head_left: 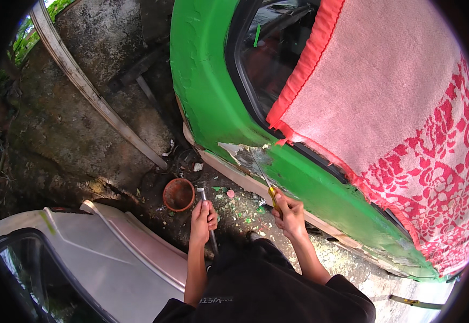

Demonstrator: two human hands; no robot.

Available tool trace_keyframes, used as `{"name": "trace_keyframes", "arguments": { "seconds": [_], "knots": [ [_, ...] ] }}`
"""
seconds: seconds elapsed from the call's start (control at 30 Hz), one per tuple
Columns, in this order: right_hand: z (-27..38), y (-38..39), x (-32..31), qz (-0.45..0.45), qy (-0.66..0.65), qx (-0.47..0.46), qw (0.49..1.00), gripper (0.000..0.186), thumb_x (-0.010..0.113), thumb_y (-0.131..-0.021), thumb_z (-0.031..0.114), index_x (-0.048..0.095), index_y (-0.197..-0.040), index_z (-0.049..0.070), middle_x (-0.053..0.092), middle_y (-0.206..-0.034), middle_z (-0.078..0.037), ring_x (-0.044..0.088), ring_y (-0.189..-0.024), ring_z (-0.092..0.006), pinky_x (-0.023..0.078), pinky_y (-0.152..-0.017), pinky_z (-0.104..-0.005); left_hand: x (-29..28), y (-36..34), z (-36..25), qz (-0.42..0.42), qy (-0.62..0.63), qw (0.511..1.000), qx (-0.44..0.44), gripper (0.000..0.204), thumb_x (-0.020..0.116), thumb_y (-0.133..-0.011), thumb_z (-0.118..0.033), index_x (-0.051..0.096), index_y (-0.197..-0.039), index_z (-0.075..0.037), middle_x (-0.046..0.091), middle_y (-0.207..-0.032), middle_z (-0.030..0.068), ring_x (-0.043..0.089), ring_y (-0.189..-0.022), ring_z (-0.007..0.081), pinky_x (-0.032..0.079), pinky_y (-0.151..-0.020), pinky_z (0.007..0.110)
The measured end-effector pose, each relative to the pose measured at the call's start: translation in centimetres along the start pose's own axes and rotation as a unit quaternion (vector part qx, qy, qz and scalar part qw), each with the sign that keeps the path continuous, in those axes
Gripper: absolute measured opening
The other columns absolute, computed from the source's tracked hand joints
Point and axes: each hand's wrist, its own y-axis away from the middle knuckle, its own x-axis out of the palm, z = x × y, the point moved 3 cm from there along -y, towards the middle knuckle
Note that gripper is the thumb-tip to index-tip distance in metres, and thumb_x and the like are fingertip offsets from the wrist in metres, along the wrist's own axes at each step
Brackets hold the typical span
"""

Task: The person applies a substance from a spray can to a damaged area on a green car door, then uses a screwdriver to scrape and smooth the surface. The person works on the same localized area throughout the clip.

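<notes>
My right hand (290,216) is closed around the yellow handle of a screwdriver (273,195). The tool's thin metal shaft points up and left, its tip at or close to a bare, peeling patch (248,156) on the green car body (207,107). Whether the tip touches the metal I cannot tell. In my left hand (200,223), the fingers wrap a grey metal rod (213,242), held roughly upright. Its upper end shows above the fist, apart from the car.
A red and pink patterned towel (385,97) covers the car's windows. Beside my left hand stands a round reddish-brown pot (179,195). Paint flakes (245,215) litter the ground. A pale car (94,258) is at lower left, and a long curved strip (94,97) lies beyond.
</notes>
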Motion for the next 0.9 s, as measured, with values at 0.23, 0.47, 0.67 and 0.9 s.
{"name": "trace_keyframes", "arguments": {
  "seconds": [0.23, 0.47, 0.67, 0.9],
  "knots": [
    [-0.9, 0.6, -1.1, 0.006, 0.026, -0.012, 1.0, 0.036, 0.053, -0.101, 0.027, 0.058, -0.131, 0.007, 0.044, -0.057, 0.0, 0.03, -0.038, -0.0042, 0.02, -0.035, -0.0215, 1.6, 0.4, -0.8, -0.001, 0.0, 1.0, -0.015, 0.02, 0.038, -0.105, -0.036, 0.042, -0.101, -0.017, 0.034, -0.06, -0.0032, 0.029, -0.042, 0.0043, 0.021, -0.036, 0.02],
    [0.0, -1.5, 0.1, 0.011, 0.048, -0.033, 0.998, 0.036, 0.056, -0.1, 0.023, 0.058, -0.131, 0.004, 0.044, -0.058, 0.0, 0.03, -0.039, -0.0036, 0.022, -0.036, -0.0209, 1.4, -0.2, -0.3, 0.013, 0.032, 0.999, -0.008, 0.025, 0.04, -0.105, -0.033, 0.045, -0.093, -0.012, 0.032, -0.059, -0.0054, 0.025, -0.041, 0.0027, 0.018, -0.035, 0.02],
    [0.7, -1.4, 0.0, 0.004, 0.112, -0.065, 0.992, 0.035, 0.055, -0.1, 0.023, 0.059, -0.129, 0.004, 0.044, -0.059, 0.0, 0.03, -0.04, -0.0036, 0.022, -0.035, -0.0215, 1.0, -0.5, 0.1, 0.019, 0.002, 1.0, 0.006, 0.028, 0.042, -0.104, -0.035, 0.045, -0.089, -0.012, 0.032, -0.059, -0.0053, 0.027, -0.042, 0.0028, 0.018, -0.035, 0.02],
    [1.3, -0.2, -0.7, 0.005, 0.097, -0.022, 0.995, 0.034, 0.055, -0.1, 0.024, 0.061, -0.128, 0.006, 0.044, -0.058, 0.0, 0.031, -0.04, -0.0047, 0.022, -0.036, -0.0213, 1.0, 0.1, 0.2, 0.008, 0.013, 1.0, -0.007, 0.029, 0.044, -0.103, -0.037, 0.044, -0.088, -0.012, 0.031, -0.06, -0.0052, 0.027, -0.042, 0.0031, 0.018, -0.036, 0.02]
  ]
}}
